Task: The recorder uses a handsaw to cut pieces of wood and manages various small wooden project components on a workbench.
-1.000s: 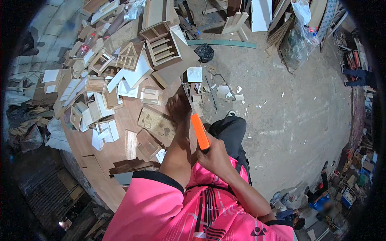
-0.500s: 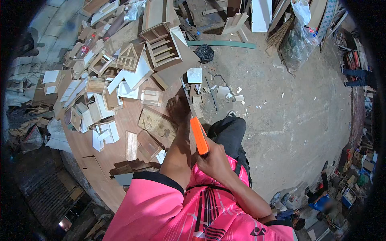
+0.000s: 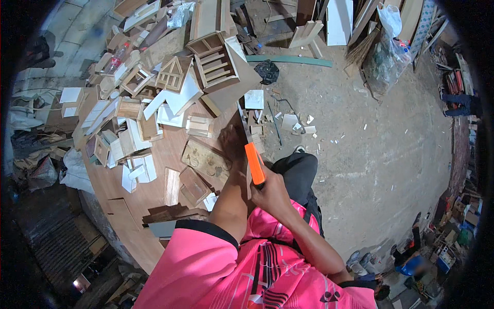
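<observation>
An orange-handled saw (image 3: 254, 164) is gripped in my right hand (image 3: 267, 189), its narrow blade running forward just right of my left hand (image 3: 231, 140), along the right side of the wooden work surface (image 3: 116, 201). The fingers of my left hand are curled at that surface; what they hold is hidden in shadow. Beside that hand lie a stained pale tray-like piece (image 3: 205, 159) and a small wooden frame piece (image 3: 199, 125). My bent leg (image 3: 293, 172) in dark trousers is to the right of the saw.
Piled wooden boxes (image 3: 213, 64) and white offcuts fill the upper left. A black bag (image 3: 267, 72), scraps and a green strip (image 3: 290, 60) lie on the floor (image 3: 381, 170). A broom (image 3: 357, 51) stands upper right. A person in blue (image 3: 409, 265) is at lower right, another's legs (image 3: 458, 103) at right.
The saw and my right hand moved slightly back, then forward again, away from my body. My left hand stays at the same spot; the whole view shifts a little rightward.
</observation>
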Available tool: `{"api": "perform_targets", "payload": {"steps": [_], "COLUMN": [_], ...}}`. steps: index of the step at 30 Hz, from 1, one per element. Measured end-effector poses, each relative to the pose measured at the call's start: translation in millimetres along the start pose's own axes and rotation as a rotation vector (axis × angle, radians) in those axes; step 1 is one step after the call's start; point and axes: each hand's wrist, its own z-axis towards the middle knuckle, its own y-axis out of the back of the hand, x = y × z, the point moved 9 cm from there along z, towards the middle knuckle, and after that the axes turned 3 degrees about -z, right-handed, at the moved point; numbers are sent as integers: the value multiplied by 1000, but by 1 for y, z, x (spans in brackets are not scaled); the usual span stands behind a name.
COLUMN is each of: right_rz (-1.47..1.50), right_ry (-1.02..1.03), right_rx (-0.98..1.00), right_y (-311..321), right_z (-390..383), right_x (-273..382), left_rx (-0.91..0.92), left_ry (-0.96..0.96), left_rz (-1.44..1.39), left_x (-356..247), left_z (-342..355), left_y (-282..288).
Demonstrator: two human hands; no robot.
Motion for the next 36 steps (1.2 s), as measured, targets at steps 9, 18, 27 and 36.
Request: {"api": "perform_targets", "payload": {"steps": [9,18,27,36], "right_rz": [29,45,78,81], "right_ry": [-58,-92,-82,-60], "right_rx": [-2,34,115,99], "right_y": [1,2,6,12], "right_z": [2,-16,-26,-37], "right_x": [-5,10,26,28], "left_rx": [-73,5,7,7], "left_ry": [-44,-51,-44,-20], "left_rz": [-21,-18,-36,-62], "left_x": [-1,0,-6,-9], "left_z": [-3,0,1,0], "left_y": [1,0,4,12]}}
